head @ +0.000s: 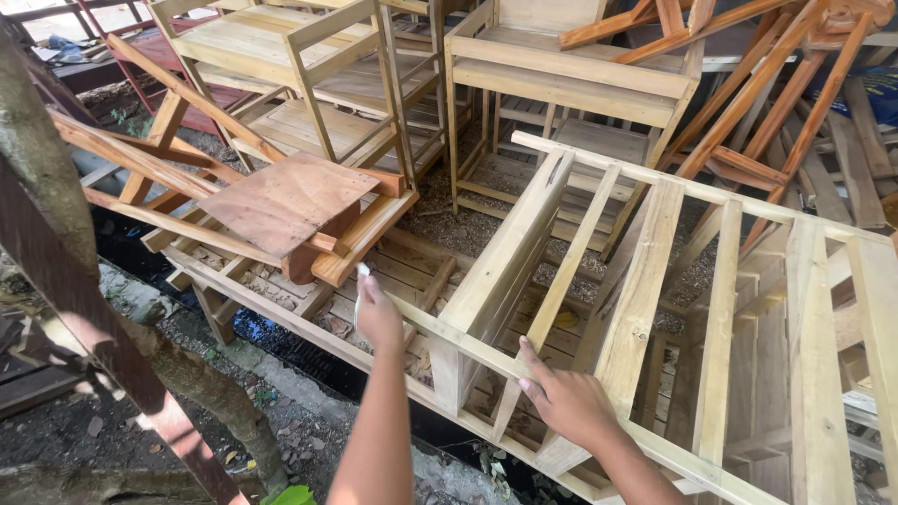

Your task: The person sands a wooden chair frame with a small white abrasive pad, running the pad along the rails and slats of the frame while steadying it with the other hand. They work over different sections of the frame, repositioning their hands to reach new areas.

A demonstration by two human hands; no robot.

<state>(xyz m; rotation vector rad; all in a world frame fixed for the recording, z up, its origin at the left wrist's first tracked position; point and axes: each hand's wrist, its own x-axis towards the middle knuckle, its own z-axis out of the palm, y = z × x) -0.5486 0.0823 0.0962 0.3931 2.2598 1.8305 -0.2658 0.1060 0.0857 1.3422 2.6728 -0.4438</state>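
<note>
My left hand [377, 313] is closed around a small white object [361, 273], maybe a piece of chalk or cloth, held over a pale wooden frame [645, 281] that lies on its side. My right hand [564, 397] rests flat, fingers spread, on the frame's near rail [468, 344]. The frame is a slatted piece of unfinished furniture, with several upright slats running away from me.
A reddish-brown board [288, 201] sits on a low wooden structure at left. Unfinished wooden shelves [309, 75] and chairs [571, 84] are stacked behind. Reddish chair frames [767, 103] lean at the back right. A tree trunk [42, 178] rises at left, with bare ground below.
</note>
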